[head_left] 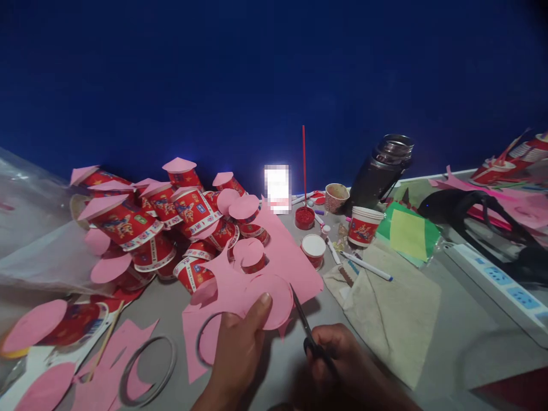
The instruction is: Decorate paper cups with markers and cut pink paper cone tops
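Pinched between the thumb and fingers of my left hand (245,342) is a piece of pink paper (274,294), with a round outline visible on it. My right hand (336,357) is closed around black scissors (303,314), whose blades point up at the right edge of this round part. Beyond it lies a larger pink sheet (289,245). Red paper cups (194,211) with pink paper discs or cones on their ends are heaped on the left. A grey ring (148,371) rests over pink paper scraps (124,342) near my left hand.
Behind the papers stand a jar of red paint (305,218) with a red stick, a white-lidded jar (313,245) and stacked cups (363,225). A dark thermos (381,171) leans at the back. A cloth (394,308), a marker (368,266) and a power strip (499,285) lie right.
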`<state>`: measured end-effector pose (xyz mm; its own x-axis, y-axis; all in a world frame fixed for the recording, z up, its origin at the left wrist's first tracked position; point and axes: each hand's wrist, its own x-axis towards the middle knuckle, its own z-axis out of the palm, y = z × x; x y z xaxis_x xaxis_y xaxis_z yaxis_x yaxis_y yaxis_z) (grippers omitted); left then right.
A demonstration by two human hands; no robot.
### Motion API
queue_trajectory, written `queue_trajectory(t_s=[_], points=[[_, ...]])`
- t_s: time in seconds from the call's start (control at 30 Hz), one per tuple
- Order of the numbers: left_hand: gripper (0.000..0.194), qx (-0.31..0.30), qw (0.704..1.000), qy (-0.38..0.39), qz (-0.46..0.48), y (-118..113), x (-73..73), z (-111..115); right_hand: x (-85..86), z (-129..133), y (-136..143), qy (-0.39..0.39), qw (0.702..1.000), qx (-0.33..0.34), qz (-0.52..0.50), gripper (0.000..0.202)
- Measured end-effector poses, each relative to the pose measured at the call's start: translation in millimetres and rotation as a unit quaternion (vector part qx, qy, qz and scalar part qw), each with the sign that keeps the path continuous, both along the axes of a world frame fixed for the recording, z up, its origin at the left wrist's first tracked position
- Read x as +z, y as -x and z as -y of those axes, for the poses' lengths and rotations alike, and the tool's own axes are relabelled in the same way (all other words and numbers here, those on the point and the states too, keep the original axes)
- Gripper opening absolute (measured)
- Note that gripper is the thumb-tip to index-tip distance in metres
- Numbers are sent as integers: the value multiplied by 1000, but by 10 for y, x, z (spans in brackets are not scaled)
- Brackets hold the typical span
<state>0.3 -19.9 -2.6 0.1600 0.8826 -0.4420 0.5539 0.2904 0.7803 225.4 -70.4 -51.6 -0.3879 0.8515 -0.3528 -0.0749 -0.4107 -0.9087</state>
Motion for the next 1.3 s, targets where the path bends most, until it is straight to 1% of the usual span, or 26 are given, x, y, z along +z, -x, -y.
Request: queue_trajectory(t_s=[0.07, 0.13, 0.23, 0.33, 0.43, 0.53, 0.6, 0.67, 0.73, 0.77, 0.87, 0.93, 1.03, 1.13, 1.2, 1.3], points=[[25, 19, 996, -40, -82, -34, 61, -6, -3, -5, -22, 3, 1000, 4, 1, 47], [29, 30, 991, -60, -119, -68, 106, -2, 18, -24, -26, 3, 1000, 5, -3, 61], [31, 34, 992, -64, -104, -97, 122, 15, 64, -62, -20, 6, 1000, 1, -21, 76], [29, 33, 994, -52, -92, -93, 104, 29, 86, -85, -15, 17, 999, 5, -35, 81], [29, 27, 994, -41, -95, -70, 108, 19, 94, -90, -15, 23, 999, 5, -33, 80], [28, 22, 996, -29, -85, -62, 143, -3, 121, -95, -13, 33, 999, 8, -19, 75], [35, 36, 997, -15, -73, -78, 166, -7, 148, -101, -10, 31, 999, 11, -18, 73], [43, 67, 996, -18, -55, -107, 178, 3, 171, -105, -9, 14, 1000, 15, -22, 73], [47, 102, 993, -40, -38, -138, 178, 24, 180, -103, -11, -1, 1000, 18, -23, 74], [46, 115, 991, -61, -29, -151, 175, 35, 177, -99, -13, -4, 1000, 19, -21, 75], [33, 137, 982, -133, -2, -175, 167, 60, 148, -85, -24, -10, 1000, 19, -10, 77], [29, 140, 976, -165, 7, -175, 161, 63, 124, -78, -31, -25, 1000, 16, 5, 77], [29, 129, 975, -179, 8, -147, 145, 41, 111, -75, -35, -39, 999, 14, 21, 77], [29, 90, 983, -157, 27, -90, 123, -8, 135, -77, -33, -31, 999, 19, 16, 75], [25, 65, 987, -142, 35, -51, 107, -36, 154, -78, -31, -28, 999, 19, 8, 73], [19, 57, 987, -150, 25, -17, 81, -52, 156, -75, -28, -27, 999, 16, -2, 72]])
